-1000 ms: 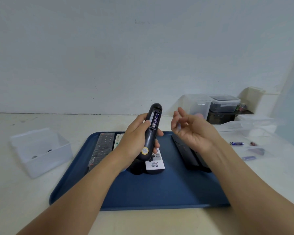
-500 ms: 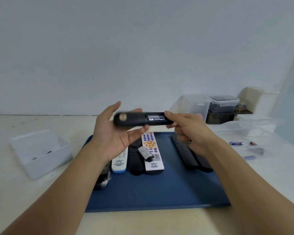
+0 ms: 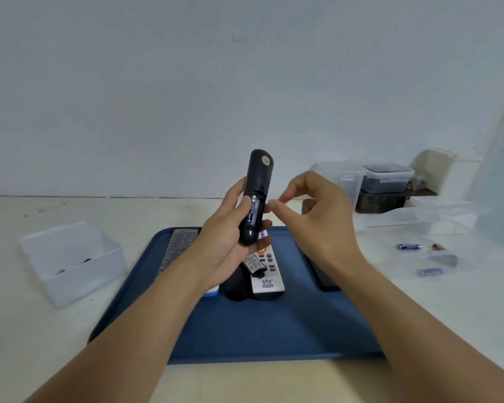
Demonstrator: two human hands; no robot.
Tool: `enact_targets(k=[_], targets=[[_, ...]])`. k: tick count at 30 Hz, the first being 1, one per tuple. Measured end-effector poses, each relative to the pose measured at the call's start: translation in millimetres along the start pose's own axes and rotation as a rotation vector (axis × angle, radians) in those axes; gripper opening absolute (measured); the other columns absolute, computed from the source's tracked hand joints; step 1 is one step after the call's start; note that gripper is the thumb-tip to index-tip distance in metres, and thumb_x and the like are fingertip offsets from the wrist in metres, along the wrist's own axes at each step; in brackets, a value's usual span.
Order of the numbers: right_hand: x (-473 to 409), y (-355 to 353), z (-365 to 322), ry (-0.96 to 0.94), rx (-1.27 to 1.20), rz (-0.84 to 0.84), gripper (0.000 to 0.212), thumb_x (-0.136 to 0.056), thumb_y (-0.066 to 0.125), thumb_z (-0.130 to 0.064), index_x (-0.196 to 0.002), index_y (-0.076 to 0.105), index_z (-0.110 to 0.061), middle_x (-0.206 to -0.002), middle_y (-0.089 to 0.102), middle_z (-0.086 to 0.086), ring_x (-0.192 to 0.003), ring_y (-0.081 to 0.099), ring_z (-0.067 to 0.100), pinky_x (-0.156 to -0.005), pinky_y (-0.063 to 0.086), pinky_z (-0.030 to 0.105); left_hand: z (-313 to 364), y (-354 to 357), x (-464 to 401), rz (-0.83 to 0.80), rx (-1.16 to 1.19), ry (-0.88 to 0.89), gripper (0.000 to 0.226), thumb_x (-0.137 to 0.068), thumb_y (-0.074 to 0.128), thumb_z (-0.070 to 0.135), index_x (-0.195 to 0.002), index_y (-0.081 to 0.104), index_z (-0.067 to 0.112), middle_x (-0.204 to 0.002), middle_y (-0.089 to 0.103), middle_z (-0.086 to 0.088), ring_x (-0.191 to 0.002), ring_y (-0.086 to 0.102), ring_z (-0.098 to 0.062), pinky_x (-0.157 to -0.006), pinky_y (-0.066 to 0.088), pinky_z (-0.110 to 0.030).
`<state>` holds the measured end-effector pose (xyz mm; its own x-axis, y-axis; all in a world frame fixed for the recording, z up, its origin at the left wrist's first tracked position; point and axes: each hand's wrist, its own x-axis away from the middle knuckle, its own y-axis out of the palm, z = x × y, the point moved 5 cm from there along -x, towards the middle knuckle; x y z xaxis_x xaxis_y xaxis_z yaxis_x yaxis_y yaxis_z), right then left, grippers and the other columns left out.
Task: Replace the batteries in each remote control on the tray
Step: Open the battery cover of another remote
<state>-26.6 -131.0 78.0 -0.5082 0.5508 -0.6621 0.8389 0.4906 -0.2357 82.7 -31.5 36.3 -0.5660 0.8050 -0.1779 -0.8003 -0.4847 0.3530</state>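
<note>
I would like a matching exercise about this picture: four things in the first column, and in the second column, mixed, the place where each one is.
Things:
1. black remote
2. white remote
3. blue battery
4. clear box

Places:
A. on the table, to the left of the tray
B. lying on the blue tray
C. held upright in the left hand, battery compartment open
D. on the table, to the right of the tray

Pairs: 1-C, 2-B, 3-D, 4-A
</note>
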Motion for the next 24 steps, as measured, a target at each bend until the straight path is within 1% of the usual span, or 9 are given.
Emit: enact_targets(k=[2,4,12,16,21,22,24], targets=[[4.2,6.5,-6.5,-0.071,0.005,-0.06,0.016,-0.081,0.076,-0.01,-0.08,0.063,-0.018,-0.078,0.069,-0.013,-0.042,0.035,0.007,-0.046,0.028,0.011,-1.4,2.3,0.1,-0.024,-0.018,-0.007,0.037,-0.109,0.041,0.025,-0.138,0.055,0.043,-0.106,0.063,-0.003,-0.079,0.059,-0.016,-0.065,0.05,-0.029],[6.4,11.5,-6.1,-0.086,0.008,-0.089,0.013,-0.083,0.074,-0.008,-0.083,0.065,-0.017,-0.077,0.068,-0.015,-0.042,0.035,0.007,-0.046,0.026,0.01,-4.0,5.1,0.3,-0.052,-0.052,-0.016,0.037,-0.109,0.04,0.026,-0.138,0.054,0.044,-0.111,0.06,-0.004,-0.081,0.059,-0.016,-0.066,0.048,-0.029],[5.8,14.0,0.9,-0.05,0.016,-0.083,0.012,-0.084,0.073,-0.007,-0.083,0.067,-0.017,-0.079,0.069,-0.011,-0.04,0.038,0.005,-0.045,0.028,0.008,-10.7,6.4,0.3,-0.045,-0.129,-0.02,0.037,-0.109,0.04,0.027,-0.138,0.052,0.047,-0.113,0.057,-0.007,-0.088,0.056,-0.018,-0.068,0.05,-0.029],[3.3,14.7,6.5,-0.027,0.033,-0.082,0.011,-0.086,0.071,-0.01,-0.085,0.066,-0.02,-0.082,0.069,-0.011,-0.041,0.036,0.006,-0.047,0.03,0.011,-14.7,7.7,0.3,-0.035,-0.144,-0.03,0.037,-0.109,0.04,0.026,-0.137,0.052,0.048,-0.111,0.055,-0.009,-0.085,0.056,-0.017,-0.066,0.05,-0.029],[5.1,18.3,6.8,-0.022,0.006,-0.085,0.011,-0.087,0.067,-0.006,-0.088,0.068,-0.016,-0.077,0.067,-0.012,-0.043,0.04,0.006,-0.048,0.032,0.011,-15.4,9.6,1.8,-0.028,-0.116,-0.044,0.037,-0.109,0.04,0.027,-0.136,0.052,0.049,-0.119,0.061,-0.011,-0.088,0.058,-0.017,-0.067,0.05,-0.03],[5.1,19.0,7.1,-0.021,-0.006,-0.087,0.012,-0.087,0.066,-0.005,-0.089,0.068,-0.016,-0.078,0.067,-0.012,-0.043,0.04,0.006,-0.049,0.033,0.013,-15.4,10.4,2.5,-0.025,-0.11,-0.045,0.037,-0.109,0.04,0.027,-0.136,0.052,0.048,-0.119,0.062,-0.01,-0.087,0.059,-0.016,-0.068,0.05,-0.03],[4.6,19.9,8.2,-0.015,-0.031,-0.092,0.013,-0.088,0.064,-0.004,-0.09,0.068,-0.016,-0.08,0.068,-0.01,-0.045,0.041,0.006,-0.048,0.041,0.023,-16.1,11.5,3.6,-0.018,-0.108,-0.049,0.037,-0.11,0.039,0.026,-0.136,0.052,0.048,-0.116,0.065,-0.007,-0.085,0.061,-0.014,-0.07,0.049,-0.031]])
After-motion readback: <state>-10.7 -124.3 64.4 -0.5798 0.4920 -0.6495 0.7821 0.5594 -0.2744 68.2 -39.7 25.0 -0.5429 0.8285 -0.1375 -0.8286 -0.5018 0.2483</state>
